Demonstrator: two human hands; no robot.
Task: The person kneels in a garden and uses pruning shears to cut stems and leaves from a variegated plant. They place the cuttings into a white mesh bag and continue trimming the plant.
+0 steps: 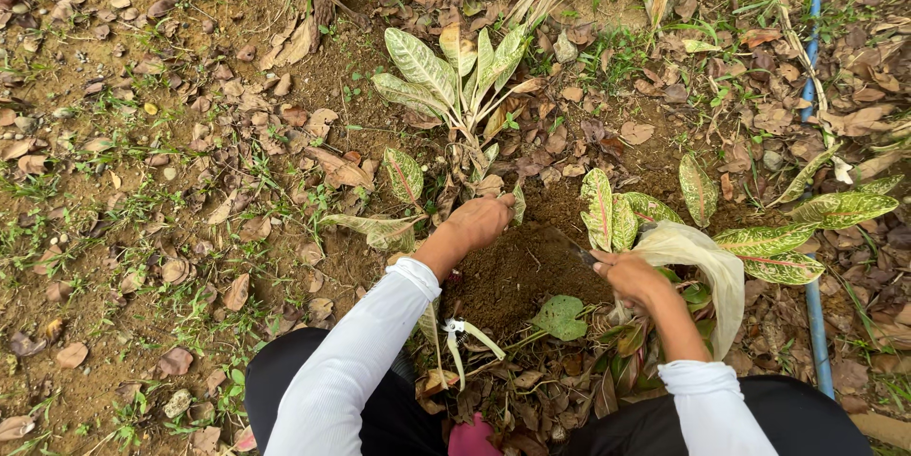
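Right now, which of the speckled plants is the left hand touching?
The smaller plant just behind the left hand, at its stem base; the taller plant and right-side clump stand apart.

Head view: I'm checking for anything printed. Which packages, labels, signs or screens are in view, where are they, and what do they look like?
No labels, signs or screens show.
Pale bag: thin, crumpled, translucent cream plastic, beside the right hand, among variegated leaves; no print visible.
Left hand: pressed on dark soil, holding no package.

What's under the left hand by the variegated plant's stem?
Dark loose soil surrounds the left hand, at the pale green variegated plant. Whatever lies beneath the hand is covered.
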